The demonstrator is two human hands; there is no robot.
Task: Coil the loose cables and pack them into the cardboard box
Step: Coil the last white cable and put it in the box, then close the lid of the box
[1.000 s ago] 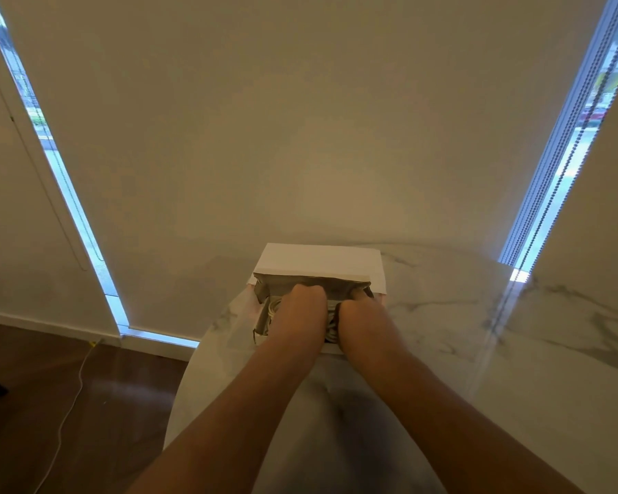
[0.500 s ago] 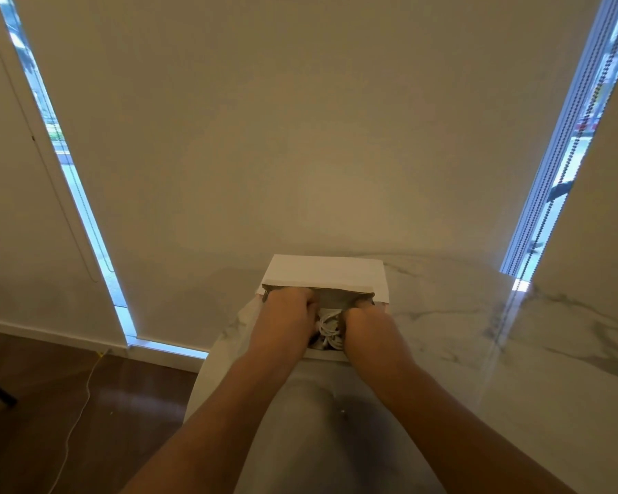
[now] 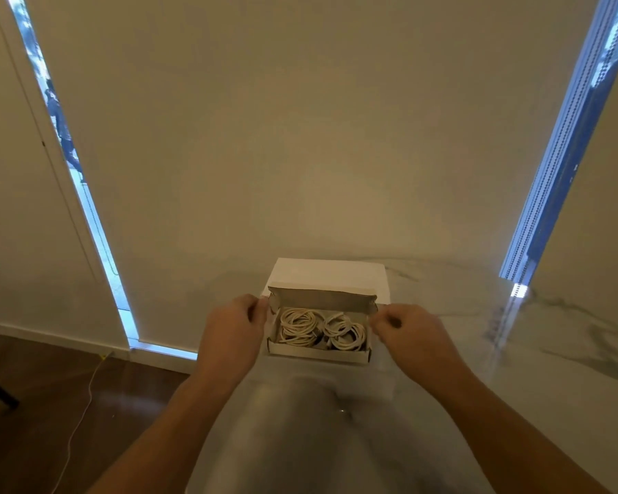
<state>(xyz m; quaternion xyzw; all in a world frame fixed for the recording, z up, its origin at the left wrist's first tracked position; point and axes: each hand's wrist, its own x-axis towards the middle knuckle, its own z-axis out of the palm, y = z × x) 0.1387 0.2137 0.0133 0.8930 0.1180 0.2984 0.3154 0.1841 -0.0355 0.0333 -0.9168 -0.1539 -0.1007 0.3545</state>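
The box (image 3: 320, 354) lies crosswise between the left hand (image 3: 233, 329) and right hand (image 3: 409, 329), each with curled fingers pinching an end flap, equally near.

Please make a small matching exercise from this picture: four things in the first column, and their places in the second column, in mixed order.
Things:
1. coiled cables
2. cardboard box
3. left hand
4. right hand

Places:
A. at the box's right end
B. on the marble table
C. inside the box
D. at the box's left end

Pairs: 1-C, 2-B, 3-D, 4-A
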